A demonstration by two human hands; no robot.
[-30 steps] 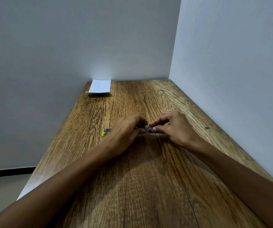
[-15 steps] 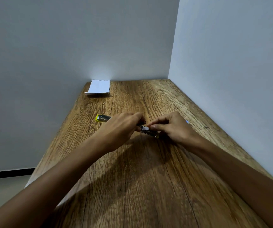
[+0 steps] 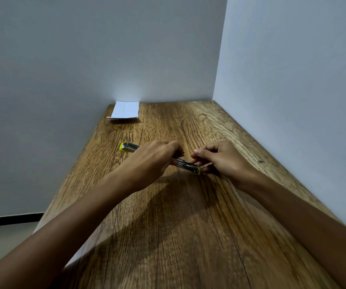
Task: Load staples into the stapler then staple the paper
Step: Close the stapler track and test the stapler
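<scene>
Farthest left of both hands, and well beyond their fingers, a folded white paper [image 3: 125, 112] lies flat on the wooden desk [image 3: 188, 226], against the back wall [image 3: 105, 49] near the desk's left edge.

Next comes the stapler [image 3: 185, 164], swung wide open so its two halves stretch out in a line across the desk. Its top half, a metal channel with a yellow end cap, sticks out to the left of the left hand [image 3: 153, 160], just past the knuckles. The left hand lies palm down over the middle of the stapler, its fingers [image 3: 173, 146] curled round the hinge part and gripping it. The other half, a metal rail with a small yellow tip, comes out from under those fingers and slants to the right and toward the camera, ending just under the right hand [image 3: 220, 158].

The right hand's fingers [image 3: 198, 151] are bent, with thumb and fingertips brought together right above the rail, at its right end. They seem to be pinching something small there, but it is too small to make out, so I cannot tell what they hold or whether they touch the rail. The gap between the two sets of fingers is narrow.

To the right of the right hand, the side wall [image 3: 293, 101] runs along the desk's right edge.
</scene>
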